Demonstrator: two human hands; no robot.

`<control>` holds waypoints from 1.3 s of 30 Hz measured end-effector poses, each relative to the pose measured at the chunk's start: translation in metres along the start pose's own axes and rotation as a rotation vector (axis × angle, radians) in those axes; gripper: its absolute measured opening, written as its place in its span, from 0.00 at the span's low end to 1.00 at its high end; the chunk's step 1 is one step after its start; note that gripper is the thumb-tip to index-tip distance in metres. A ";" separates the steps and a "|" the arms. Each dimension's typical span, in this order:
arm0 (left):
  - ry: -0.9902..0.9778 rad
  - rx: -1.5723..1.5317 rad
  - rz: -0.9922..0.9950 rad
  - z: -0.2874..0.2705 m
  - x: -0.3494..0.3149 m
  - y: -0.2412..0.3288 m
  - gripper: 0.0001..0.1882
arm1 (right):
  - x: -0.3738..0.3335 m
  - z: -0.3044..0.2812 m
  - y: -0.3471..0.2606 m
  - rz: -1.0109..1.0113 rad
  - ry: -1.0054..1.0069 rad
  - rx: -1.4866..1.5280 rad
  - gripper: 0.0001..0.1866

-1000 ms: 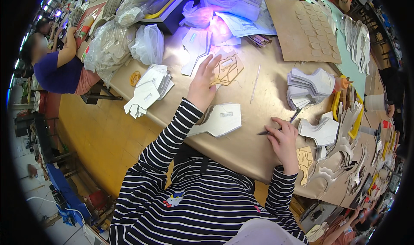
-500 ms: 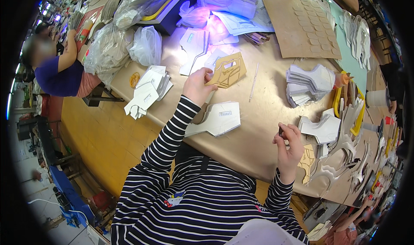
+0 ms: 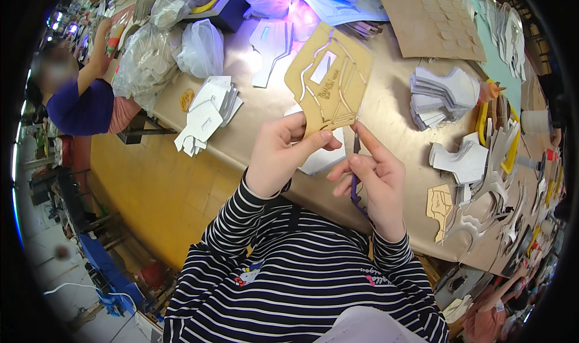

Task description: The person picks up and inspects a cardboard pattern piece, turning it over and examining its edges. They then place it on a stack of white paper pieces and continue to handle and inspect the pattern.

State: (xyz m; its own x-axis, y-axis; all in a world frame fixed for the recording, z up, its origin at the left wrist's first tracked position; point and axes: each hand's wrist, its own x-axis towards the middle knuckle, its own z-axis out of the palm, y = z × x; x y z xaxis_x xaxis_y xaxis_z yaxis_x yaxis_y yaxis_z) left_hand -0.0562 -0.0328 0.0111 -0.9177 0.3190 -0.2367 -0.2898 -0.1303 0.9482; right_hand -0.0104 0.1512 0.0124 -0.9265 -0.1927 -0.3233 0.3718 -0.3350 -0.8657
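Note:
My left hand [image 3: 280, 150] pinches the narrow lower end of a tan pattern template [image 3: 347, 80], tilted up above the table. Curved slots and a four-sided window are cut through it. Just right of its lower edge, my right hand [image 3: 380, 180] grips a slim tool [image 3: 355, 189] with a dark upper part and a purple lower part; its exact kind is unclear. My right index fingertip is close to the template's lower right corner. Below and behind both hands lies a white cut piece [image 3: 325, 156], partly hidden.
White cut pieces [image 3: 211, 111] lie left beside a yellow rubber-band bundle [image 3: 187, 99]. Stacked pale pieces [image 3: 443, 95] and white pieces [image 3: 461, 160] sit right, near a smaller tan template [image 3: 439, 205]. Clear plastic bags [image 3: 201, 50] stand at back left. A person [image 3: 84, 101] sits far left.
My left hand has raised the tan template off the table and brought it closer, turned upright. My right hand has moved left to the template, its tool now in plainer view.

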 end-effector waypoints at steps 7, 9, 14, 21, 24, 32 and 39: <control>0.154 0.154 0.101 0.013 -0.013 -0.006 0.11 | -0.001 0.007 0.001 0.064 -0.068 0.000 0.26; 0.159 0.280 0.169 0.012 -0.015 -0.006 0.10 | -0.001 0.008 0.004 0.054 -0.050 0.004 0.26; 0.163 0.522 0.278 0.010 -0.019 -0.002 0.10 | -0.002 0.007 0.006 0.053 -0.047 0.002 0.25; 0.125 0.716 0.464 0.006 -0.017 -0.003 0.11 | -0.003 0.006 -0.006 0.161 -0.086 -0.022 0.26; 0.129 0.804 0.586 0.005 -0.018 -0.004 0.13 | -0.004 0.002 -0.002 0.186 -0.110 0.071 0.27; 0.121 1.024 0.963 0.006 -0.027 -0.001 0.20 | 0.013 -0.020 0.066 0.542 -0.064 0.854 0.30; 0.118 1.064 0.991 0.013 -0.031 0.003 0.19 | 0.005 -0.020 0.068 0.369 -0.150 0.772 0.30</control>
State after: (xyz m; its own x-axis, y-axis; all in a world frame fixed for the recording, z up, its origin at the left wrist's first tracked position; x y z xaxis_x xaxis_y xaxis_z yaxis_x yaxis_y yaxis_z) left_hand -0.0252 -0.0305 0.0243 -0.6492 0.4294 0.6278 0.7477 0.5119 0.4230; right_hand 0.0089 0.1455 -0.0559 -0.7418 -0.5134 -0.4313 0.6327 -0.7490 -0.1966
